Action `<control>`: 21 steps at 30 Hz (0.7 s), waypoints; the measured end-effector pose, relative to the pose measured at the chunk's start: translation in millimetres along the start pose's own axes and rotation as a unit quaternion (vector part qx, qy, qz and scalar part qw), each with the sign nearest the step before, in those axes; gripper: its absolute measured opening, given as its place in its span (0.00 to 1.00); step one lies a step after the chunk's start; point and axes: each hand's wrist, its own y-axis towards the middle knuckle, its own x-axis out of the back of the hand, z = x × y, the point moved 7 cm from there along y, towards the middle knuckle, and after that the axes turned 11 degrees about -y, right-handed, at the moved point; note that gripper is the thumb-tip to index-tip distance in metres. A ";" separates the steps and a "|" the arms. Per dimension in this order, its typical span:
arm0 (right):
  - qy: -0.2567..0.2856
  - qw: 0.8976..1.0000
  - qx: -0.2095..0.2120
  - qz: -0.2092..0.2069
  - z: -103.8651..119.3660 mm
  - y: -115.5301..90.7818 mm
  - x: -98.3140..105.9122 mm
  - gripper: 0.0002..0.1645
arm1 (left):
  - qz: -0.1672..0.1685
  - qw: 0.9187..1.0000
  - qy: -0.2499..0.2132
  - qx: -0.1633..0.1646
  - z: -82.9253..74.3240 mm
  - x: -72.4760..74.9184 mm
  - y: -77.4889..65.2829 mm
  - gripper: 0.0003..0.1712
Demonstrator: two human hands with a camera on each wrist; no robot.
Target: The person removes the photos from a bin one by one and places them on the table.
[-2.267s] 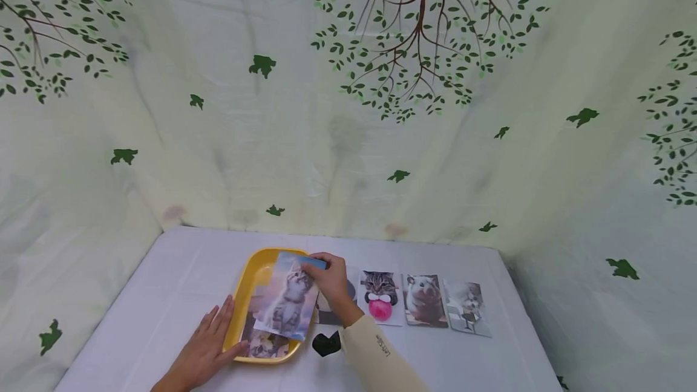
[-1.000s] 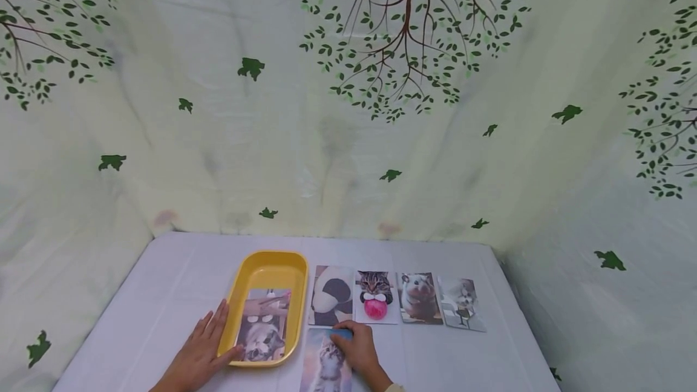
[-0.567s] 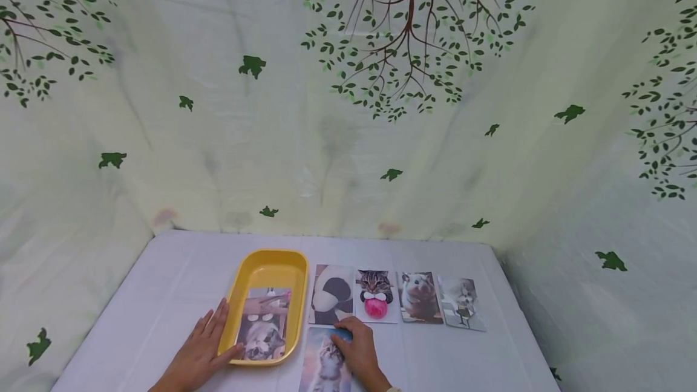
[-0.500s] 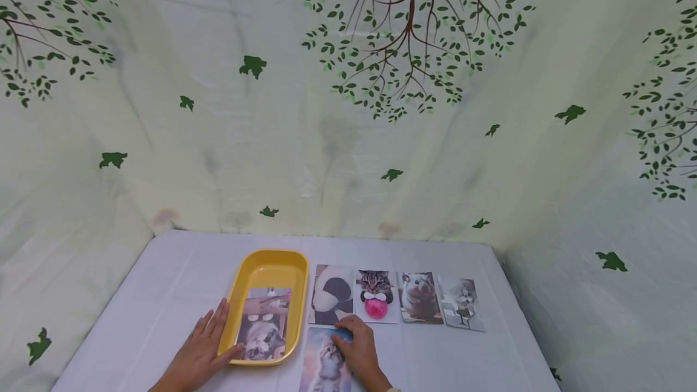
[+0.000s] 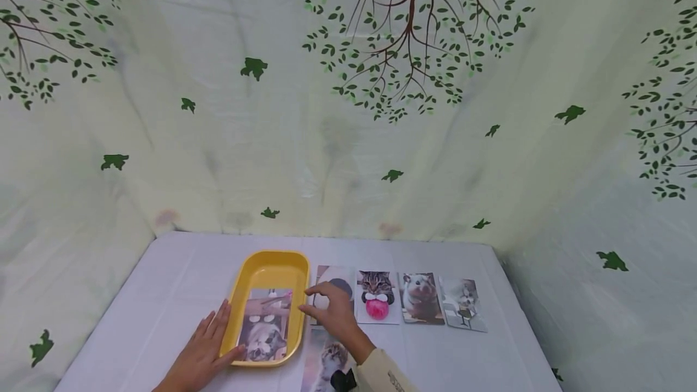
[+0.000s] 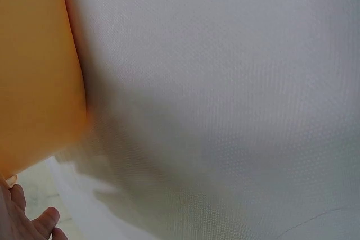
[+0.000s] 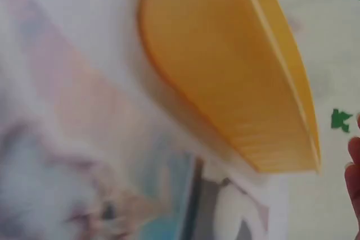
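Observation:
My left hand (image 5: 201, 346) lies with straight fingers along the left side of a yellow tray (image 5: 235, 295), thumb at its near rim. Inside the tray is a photo card (image 5: 267, 325) with a grey-and-white animal. My right hand (image 5: 333, 316) hovers by the tray's right rim, thumb and index finger apart, holding nothing. Below that hand, a kitten photo card (image 5: 330, 352) lies on the table, partly hidden by the sleeve and a black item at the wrist. In the right wrist view, the tray wall (image 7: 219, 66) stands beyond the blurred kitten card (image 7: 84, 122).
Right of the tray runs a row of photo cards: a black-and-white picture (image 5: 334, 274) partly behind my right hand, a cat with a pink ball (image 5: 377, 296), a hamster (image 5: 422, 298) and a pale animal picture (image 5: 464, 304). A leaf-printed curtain (image 5: 327, 138) backs the white-covered table (image 5: 446, 362).
My right hand took the kitten card from the tray, laid it below the row, then let go and moved up and left to the tray. The left hand stays at the tray.

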 end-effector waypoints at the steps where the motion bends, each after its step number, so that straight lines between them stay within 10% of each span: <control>1: -0.008 1.000 -0.006 0.019 4.4 7.2 -4.2 0.18 | 0.001 1.000 -0.001 0.002 0.0 -0.2 0.0 0.58; 13: -0.081 0.973 -0.086 0.197 32.1 66.1 -80.2 0.23 | -0.015 1.000 0.006 -0.016 -0.7 2.4 -1.9 0.56; 21: -0.111 0.961 -0.155 0.201 20.7 66.8 -109.2 0.18 | -0.024 0.999 0.010 -0.024 -2.6 3.9 -2.6 0.55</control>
